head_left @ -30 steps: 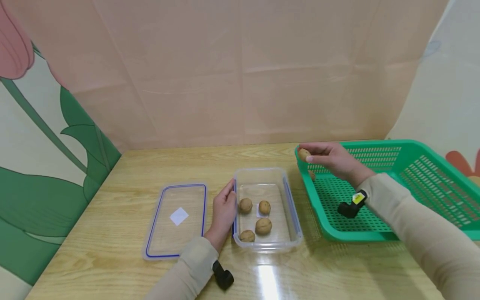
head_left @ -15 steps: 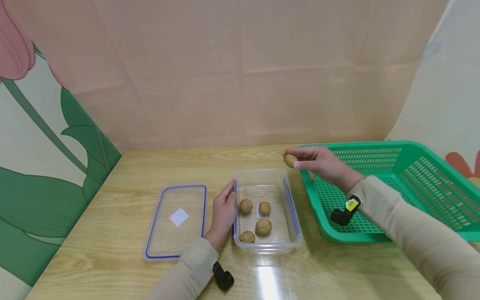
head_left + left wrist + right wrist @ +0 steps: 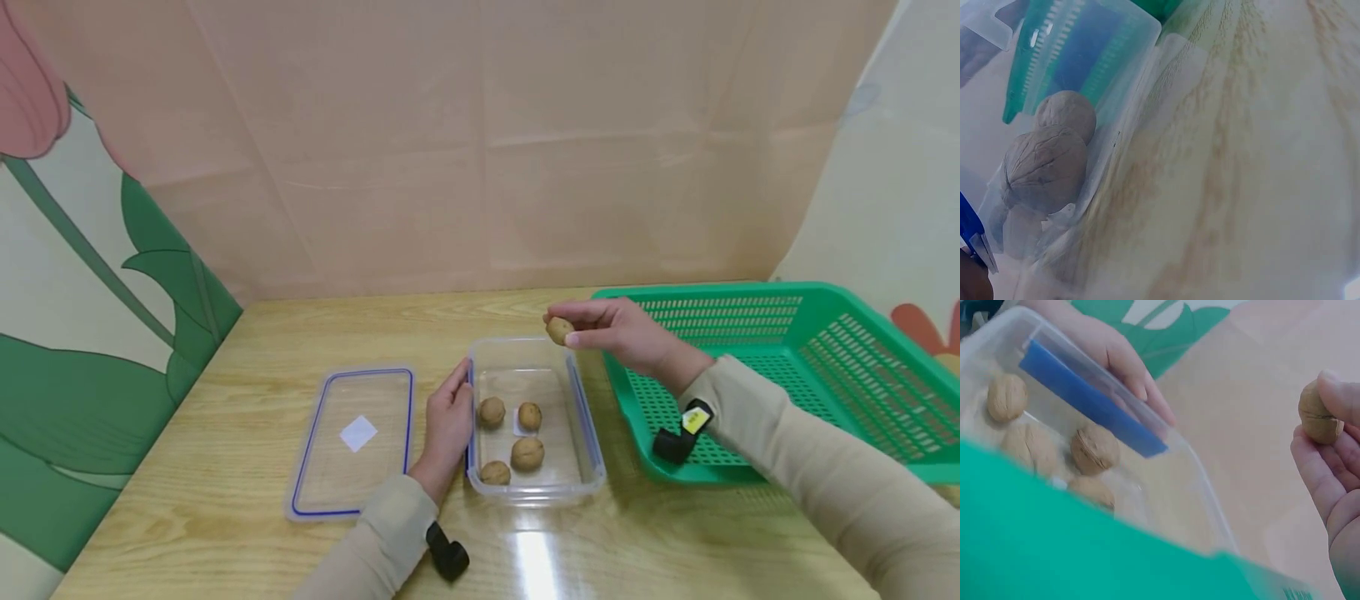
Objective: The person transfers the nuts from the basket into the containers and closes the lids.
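My right hand [image 3: 628,335] pinches a walnut [image 3: 559,331] between thumb and fingers, above the far right corner of a clear plastic container [image 3: 591,433]. The right wrist view shows this grip from the side, with the walnut's seam facing out. Several walnuts [image 3: 527,454] lie on the container's floor, mostly in its near half. Along the container's left side, my left hand [image 3: 447,427] rests with straight fingers against the wall beside the blue clip [image 3: 1088,397]. Its palm is hidden in the head view.
A green slotted basket [image 3: 641,433] stands to the right of the container, under my right forearm. Left of the left hand lies a clear lid [image 3: 322,467] with a blue seal and a white paper square. A pink sheet [image 3: 375,208] hangs behind the wooden table [image 3: 225,467].
My right hand has carried the walnut leftward from over the basket's far left corner to the container's far right corner. The left hand and container stay put.
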Available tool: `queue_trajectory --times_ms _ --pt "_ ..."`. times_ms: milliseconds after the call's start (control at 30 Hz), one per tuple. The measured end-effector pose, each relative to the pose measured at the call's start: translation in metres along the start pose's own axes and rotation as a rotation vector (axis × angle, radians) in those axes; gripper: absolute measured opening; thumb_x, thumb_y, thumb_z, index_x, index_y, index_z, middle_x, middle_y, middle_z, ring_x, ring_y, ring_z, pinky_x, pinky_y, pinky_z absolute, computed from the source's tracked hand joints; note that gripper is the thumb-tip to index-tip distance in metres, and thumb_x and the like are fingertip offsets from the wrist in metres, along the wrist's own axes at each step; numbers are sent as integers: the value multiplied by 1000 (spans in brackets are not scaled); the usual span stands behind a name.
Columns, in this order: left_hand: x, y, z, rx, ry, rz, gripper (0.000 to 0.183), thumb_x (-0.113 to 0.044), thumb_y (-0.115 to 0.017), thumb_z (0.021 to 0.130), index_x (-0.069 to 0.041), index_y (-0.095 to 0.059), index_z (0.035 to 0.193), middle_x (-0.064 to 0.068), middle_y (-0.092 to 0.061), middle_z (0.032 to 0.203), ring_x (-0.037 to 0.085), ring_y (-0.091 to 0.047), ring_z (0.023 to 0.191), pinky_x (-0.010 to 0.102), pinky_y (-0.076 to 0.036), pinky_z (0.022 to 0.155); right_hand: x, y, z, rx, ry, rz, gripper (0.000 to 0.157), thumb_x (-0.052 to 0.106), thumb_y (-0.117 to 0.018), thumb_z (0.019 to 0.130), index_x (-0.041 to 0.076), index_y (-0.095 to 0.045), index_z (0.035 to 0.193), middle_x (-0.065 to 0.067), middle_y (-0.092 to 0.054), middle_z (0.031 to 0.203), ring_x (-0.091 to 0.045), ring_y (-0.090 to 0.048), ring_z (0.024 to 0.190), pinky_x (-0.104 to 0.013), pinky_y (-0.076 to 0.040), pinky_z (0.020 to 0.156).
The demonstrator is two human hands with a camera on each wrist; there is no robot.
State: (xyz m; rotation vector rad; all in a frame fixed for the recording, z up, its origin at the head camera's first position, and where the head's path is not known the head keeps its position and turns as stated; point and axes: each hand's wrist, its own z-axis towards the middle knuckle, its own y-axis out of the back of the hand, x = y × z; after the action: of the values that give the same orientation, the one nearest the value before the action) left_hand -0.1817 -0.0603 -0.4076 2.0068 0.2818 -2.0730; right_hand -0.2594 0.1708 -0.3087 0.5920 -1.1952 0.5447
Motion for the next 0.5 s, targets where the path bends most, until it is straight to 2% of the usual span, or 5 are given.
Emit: queue_trajectory --times_ms 67,300,367,500 --pt "0 0 0 1 -2 -1 39 -7 -45 92 -10 -51 131 5 -47 138 20 -40 131 34 -33 109 1 -4 1 -2 -15 -18 39 -3 -61 84 12 -63 120 9 -66 110 -4 -60 101 -18 -52 84" --pt "-1 0 -1 3 8 -4 39 -7 -45 93 -10 -51 131 4 -47 138 20 -39 131 34 -32 110 2 -18 6 -15 -115 -122 46 4 -65 83 -7 -51 126 10 -64 112 -6 -60 100 -21 -53 83" --pt "-1 0 -1 3 1 -6 39 -7 -44 93 -10 -51 131 6 -47 138 22 -39 131 35 -33 109 1 -21 8 -18 -132 -143 46 5 -66 83 -7 -52 125 7 -65 112 -7 -60 99 -21 -53 83" --pt "-1 0 -1 7 -9 -26 39 -6 -45 92 -8 -51 131 8 -47 138 22 -40 130 35 -33 109 -2 -29 11 -4 -142 -176 45 4 -66 81 -10 -53 122 -7 -65 115 -6 -61 98 -21 -53 83"
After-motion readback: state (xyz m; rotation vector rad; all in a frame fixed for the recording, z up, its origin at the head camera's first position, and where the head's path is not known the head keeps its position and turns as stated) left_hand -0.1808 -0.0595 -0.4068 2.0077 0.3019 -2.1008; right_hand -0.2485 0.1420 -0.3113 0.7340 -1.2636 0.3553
